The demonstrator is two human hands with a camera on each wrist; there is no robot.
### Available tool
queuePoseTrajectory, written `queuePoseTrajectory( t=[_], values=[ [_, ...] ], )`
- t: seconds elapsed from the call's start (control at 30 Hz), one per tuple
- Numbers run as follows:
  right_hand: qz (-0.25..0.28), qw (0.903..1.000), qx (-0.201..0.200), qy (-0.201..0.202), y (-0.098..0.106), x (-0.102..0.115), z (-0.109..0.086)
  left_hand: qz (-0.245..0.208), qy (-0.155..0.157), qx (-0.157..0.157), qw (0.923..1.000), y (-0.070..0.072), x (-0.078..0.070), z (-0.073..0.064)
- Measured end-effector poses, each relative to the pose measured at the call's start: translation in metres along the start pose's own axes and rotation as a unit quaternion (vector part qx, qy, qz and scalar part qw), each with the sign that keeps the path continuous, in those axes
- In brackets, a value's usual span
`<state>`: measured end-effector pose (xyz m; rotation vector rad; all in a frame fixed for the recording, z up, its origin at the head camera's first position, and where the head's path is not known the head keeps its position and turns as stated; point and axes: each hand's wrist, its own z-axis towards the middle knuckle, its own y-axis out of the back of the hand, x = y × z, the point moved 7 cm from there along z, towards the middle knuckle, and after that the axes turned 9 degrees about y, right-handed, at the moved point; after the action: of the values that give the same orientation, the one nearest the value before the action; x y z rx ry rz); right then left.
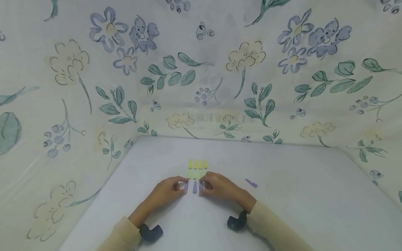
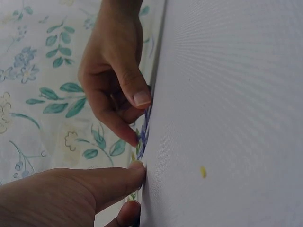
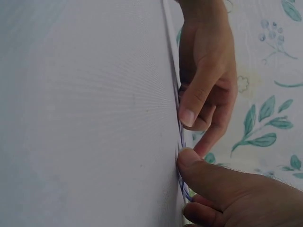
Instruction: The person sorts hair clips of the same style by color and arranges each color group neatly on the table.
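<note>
Thumb and fingers of my left hand (image 1: 166, 191) pinch a purple hair clip (image 1: 186, 187) lying on the white table, at the left end of a row. My right hand (image 1: 221, 186) holds another purple hair clip (image 1: 201, 188) between thumb and fingers. Between the hands lies a middle purple clip (image 1: 195, 187), untouched. Above these come a row of light green clips (image 1: 195, 174) and, farther back, a row of yellow clips (image 1: 196, 164). The right fingers partly cover the green row's right end. Both wrist views show the clips edge-on, mostly hidden by the fingers.
A loose purple clip (image 1: 251, 183) lies on the white table (image 1: 301, 209) to the right of the right hand. Flowered sheeting (image 1: 213, 80) stands along the back and sides of the table. Dark wrist bands (image 1: 237, 222) sit by both sleeves.
</note>
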<state>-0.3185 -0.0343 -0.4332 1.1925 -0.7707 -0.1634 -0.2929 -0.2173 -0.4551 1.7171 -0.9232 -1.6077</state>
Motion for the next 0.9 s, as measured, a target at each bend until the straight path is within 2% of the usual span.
queuePoseTrajectory(
  t=[0.27,0.4,0.6,0.9],
  values=[
    [-0.008,1.0000,0.000,0.004,-0.0013,-0.0006,-0.0022,0.003,0.001,0.002,1.0000,-0.0022,0.0005,0.0001],
    [-0.012,0.9998,-0.002,0.014,0.0007,0.0001,-0.0006,0.007,0.013,0.002,0.9999,-0.0008,0.0004,0.0015],
    [-0.017,0.9998,0.001,0.014,0.0010,-0.0014,0.0020,0.002,0.009,0.003,1.0000,0.0030,-0.0024,0.0025],
    [-0.001,1.0000,0.002,0.009,-0.0007,-0.0023,0.0003,-0.004,0.008,0.002,1.0000,0.0015,-0.0017,0.0016]
  ],
)
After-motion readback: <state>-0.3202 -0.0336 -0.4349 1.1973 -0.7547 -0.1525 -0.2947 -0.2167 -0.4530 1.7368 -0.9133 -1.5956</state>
